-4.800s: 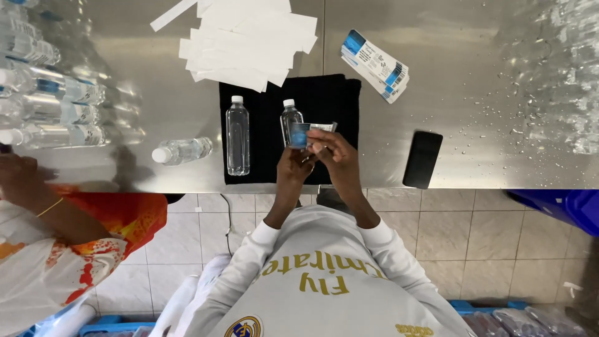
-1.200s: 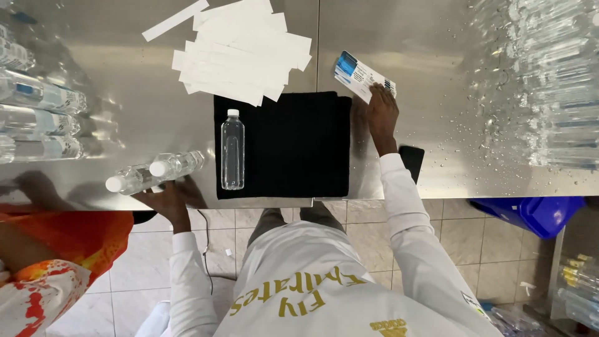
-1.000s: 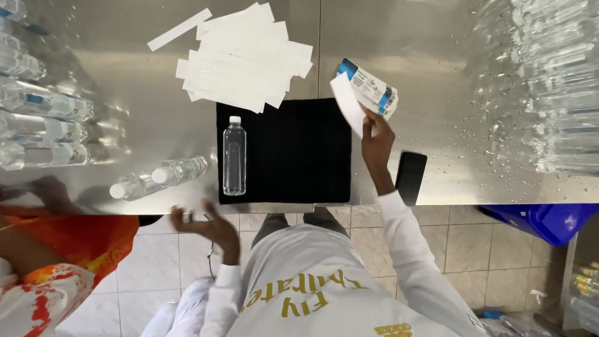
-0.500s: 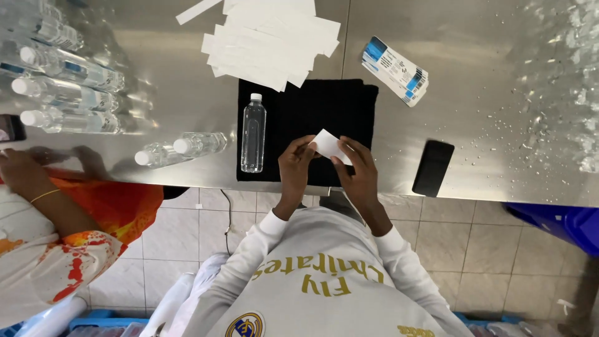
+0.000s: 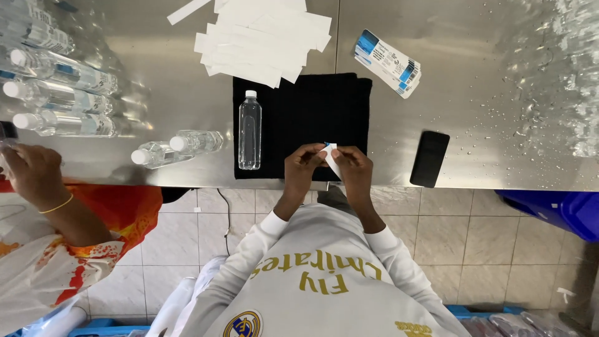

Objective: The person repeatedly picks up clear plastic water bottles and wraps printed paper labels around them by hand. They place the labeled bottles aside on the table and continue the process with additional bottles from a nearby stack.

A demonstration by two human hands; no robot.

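My left hand and my right hand meet over the front edge of a black cloth, both pinching a small white label strip with a blue edge. A clear plastic bottle with a white cap lies on the left part of the cloth, a little to the left of my left hand. A stack of blue-and-white labels lies on the steel table behind my right hand.
White backing strips are heaped behind the cloth. Two bottles lie left of it, and several labelled bottles lie at far left. A black phone rests at right. Another person's hand is at the left edge.
My right hand fetched a label from the stack at the back right and came back. My left hand left the two bottles and joined it; both now hold the label lower and closer together.
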